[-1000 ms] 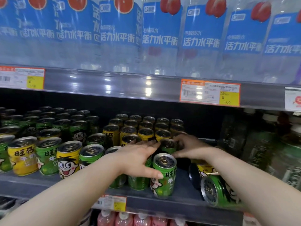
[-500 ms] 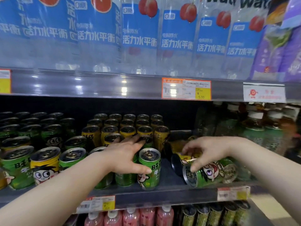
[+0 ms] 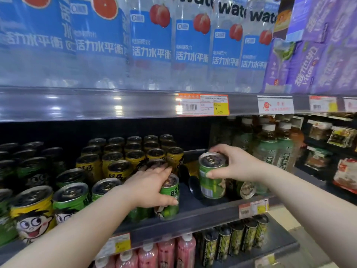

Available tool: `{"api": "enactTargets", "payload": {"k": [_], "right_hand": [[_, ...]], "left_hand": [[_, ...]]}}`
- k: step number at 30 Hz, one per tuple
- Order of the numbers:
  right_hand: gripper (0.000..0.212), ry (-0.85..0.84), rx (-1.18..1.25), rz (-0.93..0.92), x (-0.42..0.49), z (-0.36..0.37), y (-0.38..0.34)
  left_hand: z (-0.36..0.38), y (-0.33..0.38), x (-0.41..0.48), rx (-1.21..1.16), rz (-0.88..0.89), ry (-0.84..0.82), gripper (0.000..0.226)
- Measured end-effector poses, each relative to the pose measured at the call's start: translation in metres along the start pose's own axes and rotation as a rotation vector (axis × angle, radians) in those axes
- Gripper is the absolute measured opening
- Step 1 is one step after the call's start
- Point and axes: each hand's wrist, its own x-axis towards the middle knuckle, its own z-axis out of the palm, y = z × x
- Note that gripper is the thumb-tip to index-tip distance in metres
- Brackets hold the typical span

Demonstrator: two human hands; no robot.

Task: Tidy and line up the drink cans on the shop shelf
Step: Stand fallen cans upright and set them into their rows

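We see the green can (image 3: pixel 211 178) upright at the right end of the can block on the middle shelf (image 3: pixel 195 219). Its base is low over the shelf board, but we cannot tell whether it touches. Our right hand (image 3: pixel 234 165) grasps it from the right side: the fingers (image 3: pixel 220 149) curl over the far rim of its top and the thumb presses the label on the near side, with the wrist bent inward.

Just left of it, our left hand (image 3: pixel 152 183) lies over the front green can (image 3: pixel 171 200), which stands at the shelf's front edge. Its fingers (image 3: pixel 163 168) are stretched flat and released, resting on the can tops behind, and the thumb lies across the can's front face.

Between and behind the two hands a fallen can (image 3: pixel 247 189) lies on its side, its silver end toward us. Rows of yellow cans (image 3: pixel 114 161) stand behind the left hand.

Half a second ago the green can lay on its side under the right hand; now it is upright. The left hand has kept its place on the front green can.

Water bottles (image 3: pixel 150 47) fill the shelf above, tea bottles (image 3: pixel 270 149) stand to the right, and pink bottles (image 3: pixel 166 251) stand below.
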Motion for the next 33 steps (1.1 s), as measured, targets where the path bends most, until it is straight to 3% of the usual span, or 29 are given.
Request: {"api": "enactTargets", "payload": {"k": [7,14,18,23,29,33], "right_hand": [[0.053,0.200,0.316,0.019,0.038,0.040,-0.017],[0.063,0.041,0.387,0.002,0.069,0.048,-0.010],[0.058,-0.187,0.159,-0.073,0.076,0.061,0.006],[0.054,-0.277,0.080,-0.151,0.077,0.047,0.020],[0.088,-0.475,-0.632,-0.065,0.061,0.008,0.053],[0.091,-0.368,-0.824,-0.201,0.056,0.027,0.070]], "left_hand": [[-0.001,0.001,-0.002,-0.033,-0.039,0.030,0.103],[0.000,0.002,-0.001,-0.090,-0.091,0.057,0.115],[-0.001,0.004,-0.001,-0.123,-0.136,0.060,0.119],[-0.004,0.011,-0.003,-0.039,-0.164,0.008,0.099],[-0.011,0.033,0.014,-0.081,-0.218,-0.001,0.096],[-0.006,0.051,0.033,-0.042,-0.175,-0.002,0.094]]}}
